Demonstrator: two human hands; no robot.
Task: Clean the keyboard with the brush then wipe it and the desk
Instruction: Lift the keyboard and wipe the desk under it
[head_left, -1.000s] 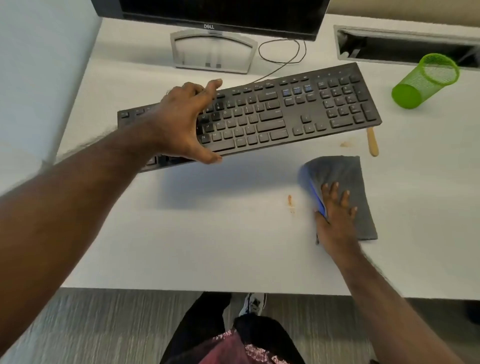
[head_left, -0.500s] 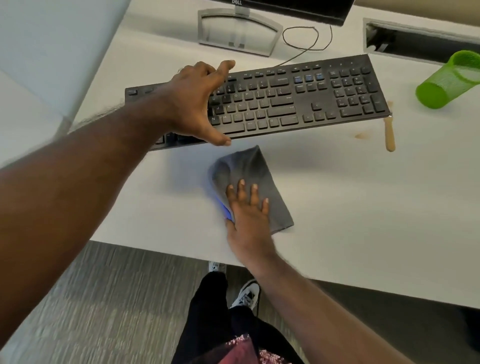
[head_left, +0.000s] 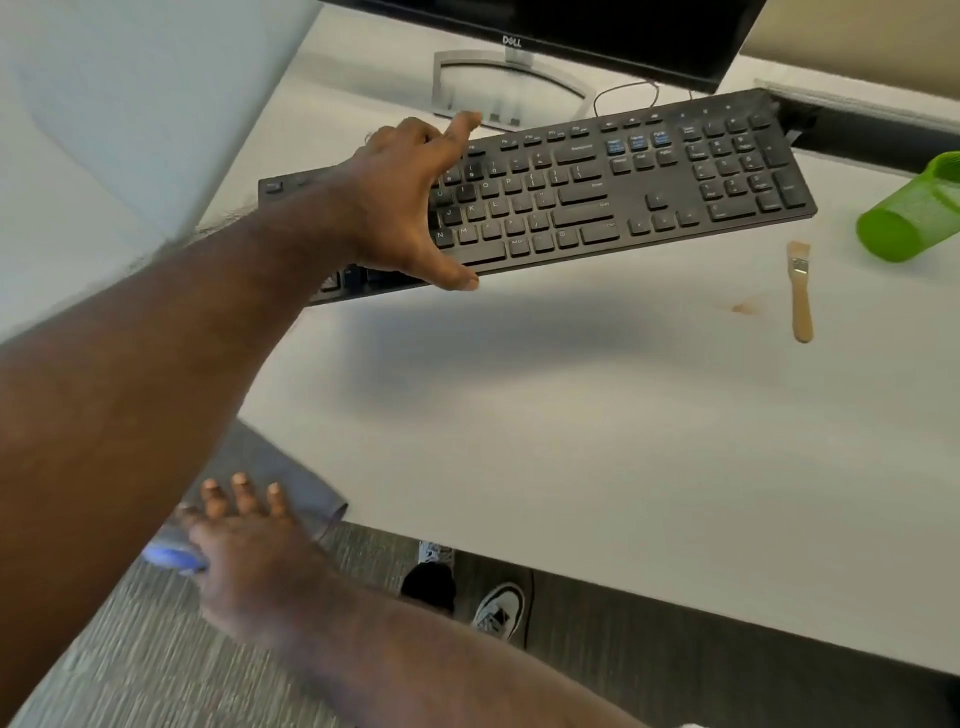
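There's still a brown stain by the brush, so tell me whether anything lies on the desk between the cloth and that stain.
Nothing visible does. The cloth, under the right hand, sits at the desk's near left edge. The stain lies far right, beside the brush. The left hand holds the keyboard lifted, leaving bare desk between.

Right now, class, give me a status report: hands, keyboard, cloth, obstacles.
Left hand holds keyboard lifted. Right hand presses grey cloth at desk edge. Brush and brown stain ahead.
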